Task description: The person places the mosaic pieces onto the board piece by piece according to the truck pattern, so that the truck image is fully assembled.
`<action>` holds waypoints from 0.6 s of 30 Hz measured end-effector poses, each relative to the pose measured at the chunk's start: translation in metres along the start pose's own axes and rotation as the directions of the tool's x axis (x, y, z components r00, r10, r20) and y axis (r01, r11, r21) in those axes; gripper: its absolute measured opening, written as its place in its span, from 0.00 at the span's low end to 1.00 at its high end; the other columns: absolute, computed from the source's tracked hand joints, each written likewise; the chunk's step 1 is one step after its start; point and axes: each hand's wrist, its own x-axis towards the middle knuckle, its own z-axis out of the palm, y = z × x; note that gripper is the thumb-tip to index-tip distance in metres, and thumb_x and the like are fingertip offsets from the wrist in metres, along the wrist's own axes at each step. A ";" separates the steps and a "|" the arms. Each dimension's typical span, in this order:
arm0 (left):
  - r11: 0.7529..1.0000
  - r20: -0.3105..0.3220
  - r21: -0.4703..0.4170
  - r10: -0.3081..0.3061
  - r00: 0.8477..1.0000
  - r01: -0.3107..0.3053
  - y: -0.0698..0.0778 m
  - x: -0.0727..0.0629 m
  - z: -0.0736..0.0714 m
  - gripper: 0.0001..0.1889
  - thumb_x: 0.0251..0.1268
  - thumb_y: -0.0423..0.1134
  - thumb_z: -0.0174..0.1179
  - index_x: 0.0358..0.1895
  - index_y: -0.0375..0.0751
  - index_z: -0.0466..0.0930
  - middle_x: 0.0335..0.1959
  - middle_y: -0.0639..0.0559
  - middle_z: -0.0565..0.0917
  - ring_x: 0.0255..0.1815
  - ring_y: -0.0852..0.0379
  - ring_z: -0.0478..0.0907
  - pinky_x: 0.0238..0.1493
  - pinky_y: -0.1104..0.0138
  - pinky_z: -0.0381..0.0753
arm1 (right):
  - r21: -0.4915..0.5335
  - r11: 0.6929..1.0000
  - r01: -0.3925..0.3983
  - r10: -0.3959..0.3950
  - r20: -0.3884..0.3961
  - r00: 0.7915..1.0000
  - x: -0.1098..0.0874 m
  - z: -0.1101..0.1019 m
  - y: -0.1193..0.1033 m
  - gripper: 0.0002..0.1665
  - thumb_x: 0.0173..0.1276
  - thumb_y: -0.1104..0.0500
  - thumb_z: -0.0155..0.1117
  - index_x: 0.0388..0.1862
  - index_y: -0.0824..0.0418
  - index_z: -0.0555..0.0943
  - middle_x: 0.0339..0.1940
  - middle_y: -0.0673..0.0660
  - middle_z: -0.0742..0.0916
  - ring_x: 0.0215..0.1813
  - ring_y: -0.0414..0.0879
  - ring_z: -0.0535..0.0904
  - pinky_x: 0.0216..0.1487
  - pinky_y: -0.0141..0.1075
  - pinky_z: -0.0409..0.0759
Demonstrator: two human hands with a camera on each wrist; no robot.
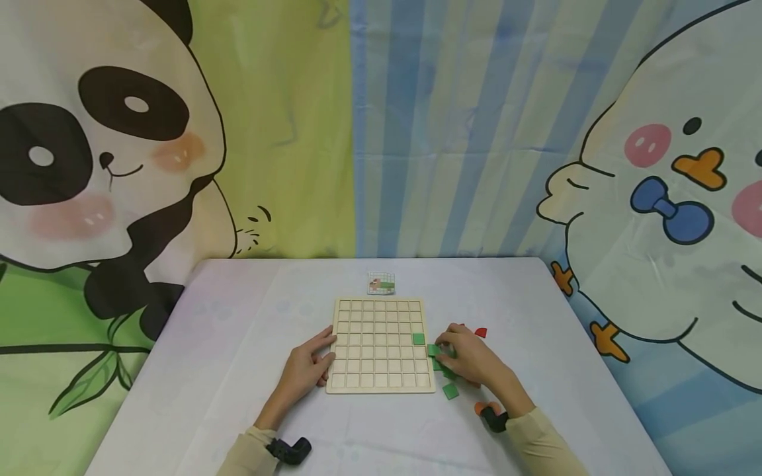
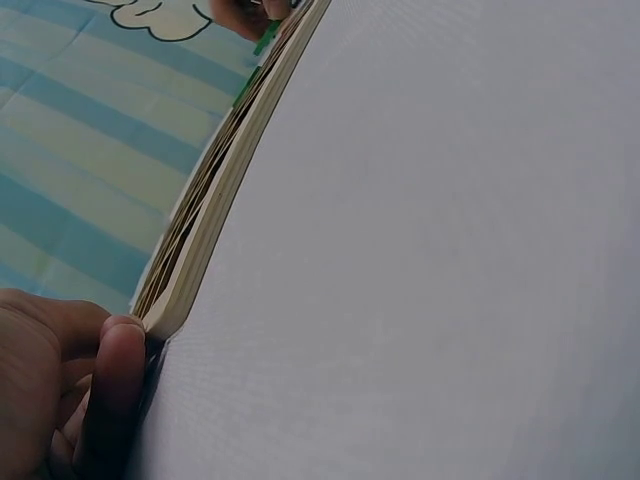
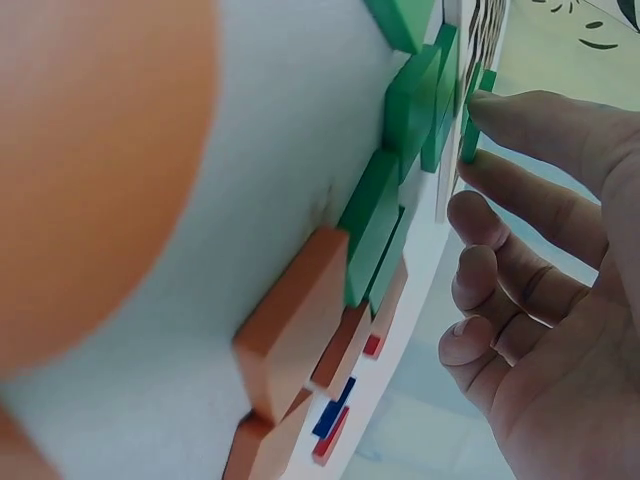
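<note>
The right hand [image 1: 470, 354] pinches one green tile [image 3: 472, 140], with at least four other tiles [image 1: 450, 391] near the grip, one board [image 1: 381, 357] leftward, one card [image 1: 381, 283] beyond.

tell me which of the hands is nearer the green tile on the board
Right. The right hand is just right of the board, close to the green tile; the left hand touches the board's left edge, several columns away.

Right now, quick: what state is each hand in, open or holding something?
Left hand: open, touching the left edge of the board.
Right hand: closed, pinching a green tile.
</note>
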 end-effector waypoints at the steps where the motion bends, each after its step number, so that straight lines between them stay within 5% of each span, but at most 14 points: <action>1: 1.000 -0.001 0.000 0.005 1.000 -0.005 0.000 0.000 0.000 0.25 0.73 0.30 0.65 0.72 0.39 0.79 0.81 0.52 0.72 0.15 0.60 0.78 0.16 0.66 0.83 | -0.003 1.000 0.002 -0.002 -0.001 1.000 0.001 0.001 -0.001 0.15 0.67 0.54 0.79 0.50 0.57 0.90 0.45 0.51 0.85 0.45 0.42 0.79 0.48 0.37 0.85; 18: 1.000 0.010 -0.010 0.005 1.000 -0.005 0.000 0.001 -0.001 0.25 0.74 0.31 0.65 0.73 0.41 0.79 0.81 0.56 0.73 0.15 0.59 0.79 0.16 0.65 0.84 | 0.018 1.000 0.023 -0.023 0.014 1.000 0.008 0.007 -0.015 0.15 0.67 0.53 0.79 0.50 0.56 0.90 0.44 0.49 0.85 0.45 0.41 0.78 0.48 0.35 0.85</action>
